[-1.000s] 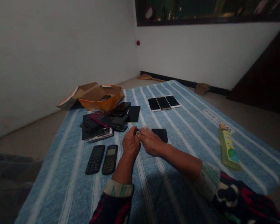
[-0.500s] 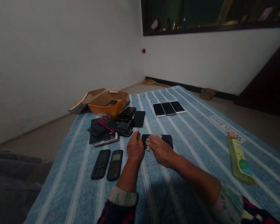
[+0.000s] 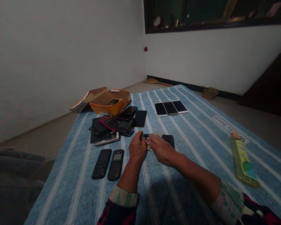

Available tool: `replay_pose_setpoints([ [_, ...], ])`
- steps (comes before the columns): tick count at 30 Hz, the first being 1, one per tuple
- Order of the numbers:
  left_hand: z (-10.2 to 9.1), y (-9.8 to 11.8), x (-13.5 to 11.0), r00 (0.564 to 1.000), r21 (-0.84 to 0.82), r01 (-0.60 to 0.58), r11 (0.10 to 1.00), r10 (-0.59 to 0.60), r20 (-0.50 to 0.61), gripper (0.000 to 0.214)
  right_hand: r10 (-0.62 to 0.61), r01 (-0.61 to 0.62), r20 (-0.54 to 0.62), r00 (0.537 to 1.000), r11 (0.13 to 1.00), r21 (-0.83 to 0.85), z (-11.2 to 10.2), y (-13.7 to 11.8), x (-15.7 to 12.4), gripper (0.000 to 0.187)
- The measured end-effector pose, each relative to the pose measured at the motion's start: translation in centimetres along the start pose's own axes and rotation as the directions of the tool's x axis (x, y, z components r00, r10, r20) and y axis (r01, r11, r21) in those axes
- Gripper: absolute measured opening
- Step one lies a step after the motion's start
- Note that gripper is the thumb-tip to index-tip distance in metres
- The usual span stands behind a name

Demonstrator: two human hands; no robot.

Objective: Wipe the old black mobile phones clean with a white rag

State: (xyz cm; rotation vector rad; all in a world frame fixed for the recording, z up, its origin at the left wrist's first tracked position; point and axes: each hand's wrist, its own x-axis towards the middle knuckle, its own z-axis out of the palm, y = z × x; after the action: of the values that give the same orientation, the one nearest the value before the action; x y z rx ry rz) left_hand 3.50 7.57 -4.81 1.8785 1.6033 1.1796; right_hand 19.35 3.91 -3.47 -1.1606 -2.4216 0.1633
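A dark smartphone (image 3: pixel 169 139) lies lengthwise across the striped cloth in front of me. My left hand (image 3: pixel 137 147) grips its left end, fingers curled and thumb on top. With my right hand (image 3: pixel 161 148) I press a crumpled whitish cloth (image 3: pixel 150 145) flat on the phone's face, and the fingers cover much of it. Left of my left hand, two keypad phones, a darker one (image 3: pixel 102 163) and one with a pale screen (image 3: pixel 116 165), lie side by side. Beyond them is a loose pile of phones (image 3: pixel 110 129), one with a pink frame.
An open orange cardboard box (image 3: pixel 111 106) with a phone inside stands behind the pile. Three smartphones (image 3: pixel 170 108) lie in a row farther back. A bottle of yellow liquid (image 3: pixel 244 162) lies at the right on the blue striped cloth (image 3: pixel 196 137). White walls rise behind.
The left hand has shifted slightly right, nearer the right hand, along the phone's end. The right hand stays with the cloth on the phone. The whole view has moved slightly.
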Motion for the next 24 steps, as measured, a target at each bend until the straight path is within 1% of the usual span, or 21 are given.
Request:
replay_pose_setpoints([
  [3, -0.1, 0.0, 0.0, 1.000, 0.001, 0.004, 1.000, -0.004, 0.004, 0.035, -0.065, 0.065, 0.025, 0.998, 0.998, 0.004, 0.2, -0.1, 0.8, 0.044],
  [5, -0.1, -0.1, 0.0, 1.000, 0.012, 0.001, 1.000, -0.001, 0.005, 0.034, -0.101, 0.101, 0.027, 0.995, 0.995, 0.005, 0.2, 0.2, 0.6, 0.043],
  [8, -0.1, 0.0, 0.0, 1.000, 0.030, -0.014, 0.999, 0.014, 0.008, 0.034, -0.125, 0.125, 0.025, 0.992, 0.992, -0.017, -0.3, 1.0, -0.8, 0.041],
  [12, -0.2, 0.3, -0.1, 1.000, 0.059, -0.028, 0.998, 0.028, 0.012, 0.035, -0.105, 0.106, 0.028, 0.994, 0.992, -0.067, -1.4, 2.1, -3.3, 0.043],
  [15, -0.3, 0.6, -0.1, 0.999, 0.075, -0.032, 0.997, 0.031, 0.018, 0.036, -0.089, 0.090, 0.020, 0.996, 0.993, -0.079, -1.6, 2.4, -3.9, 0.047],
  [17, -0.3, 0.7, 0.0, 0.999, 0.077, -0.028, 0.997, 0.026, 0.024, 0.037, -0.099, 0.099, 0.009, 0.995, 0.991, -0.084, -1.2, 2.3, -3.5, 0.045],
  [20, -0.5, 0.7, 0.0, 1.000, 0.068, -0.008, 0.998, 0.007, 0.026, 0.037, -0.126, 0.126, 0.004, 0.992, 0.988, -0.088, -0.3, 1.5, -1.8, 0.041],
  [22, -0.7, 0.8, 0.0, 1.000, 0.057, 0.005, 0.998, -0.006, 0.026, 0.036, -0.138, 0.138, 0.005, 0.990, 0.987, -0.084, 0.5, 0.7, -0.4, 0.042],
  [24, -0.9, 0.9, 0.0, 0.999, 0.035, 0.030, 0.999, -0.031, 0.029, 0.036, -0.132, 0.131, 0.001, 0.991, 0.988, -0.078, 1.2, -0.2, 0.8, 0.047],
])
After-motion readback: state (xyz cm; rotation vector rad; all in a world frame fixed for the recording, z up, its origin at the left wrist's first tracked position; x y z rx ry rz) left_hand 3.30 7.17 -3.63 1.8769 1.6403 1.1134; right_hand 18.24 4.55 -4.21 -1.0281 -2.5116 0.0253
